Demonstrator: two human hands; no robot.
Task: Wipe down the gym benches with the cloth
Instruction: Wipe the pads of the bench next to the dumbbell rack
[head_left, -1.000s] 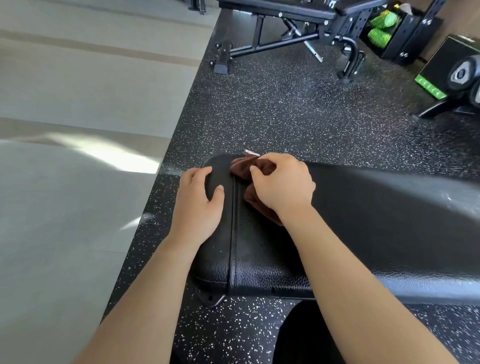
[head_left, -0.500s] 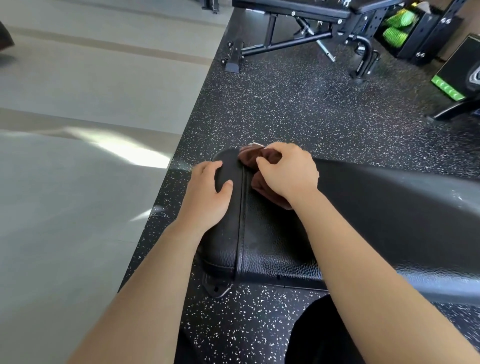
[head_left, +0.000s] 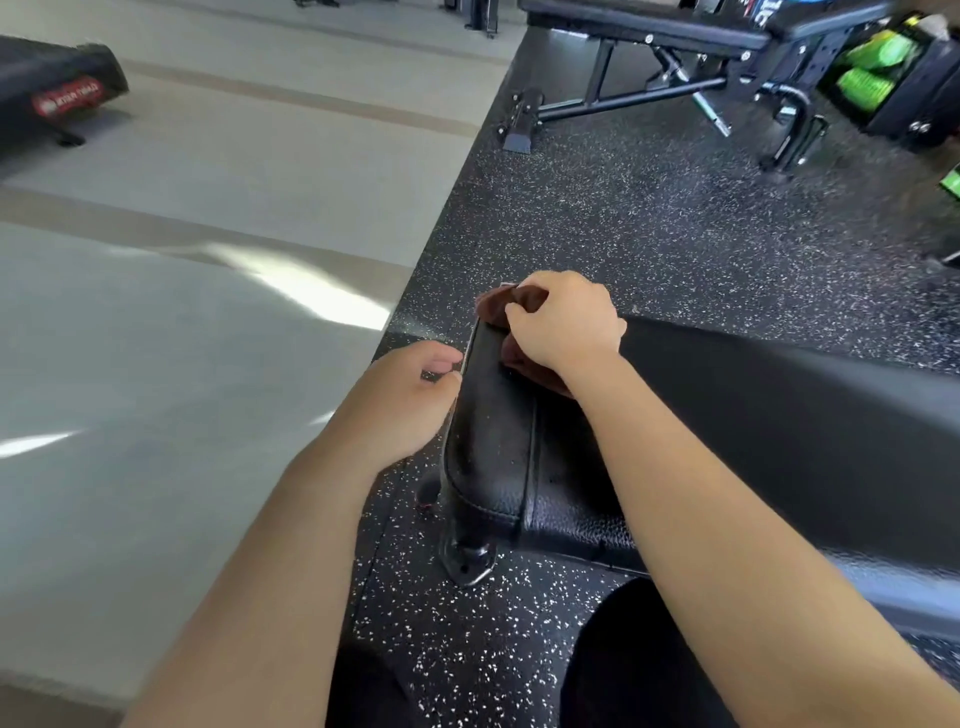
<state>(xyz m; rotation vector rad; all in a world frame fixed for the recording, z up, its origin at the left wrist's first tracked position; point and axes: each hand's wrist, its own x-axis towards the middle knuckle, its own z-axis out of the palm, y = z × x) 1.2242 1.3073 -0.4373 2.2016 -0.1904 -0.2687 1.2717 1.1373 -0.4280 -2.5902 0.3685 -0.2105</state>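
A black padded gym bench (head_left: 769, 447) runs from the centre to the right edge, its left end pad just below my hands. My right hand (head_left: 566, 322) presses a dark brown cloth (head_left: 498, 304) against the far left corner of the pad; most of the cloth is hidden under the hand. My left hand (head_left: 405, 400) sits off the left end of the bench, fingers curled beside the pad's edge, holding nothing that I can see.
The bench stands on speckled black rubber flooring (head_left: 649, 223). A second black bench (head_left: 649, 31) stands at the back. A rack with green rollers (head_left: 872, 67) is at the top right. Pale smooth floor (head_left: 182, 312) lies to the left, with a black padded item (head_left: 47, 93) far left.
My left hand has slid off the top of the end pad to its left side. My right hand has pushed the cloth toward the far left corner. The view has shifted right.
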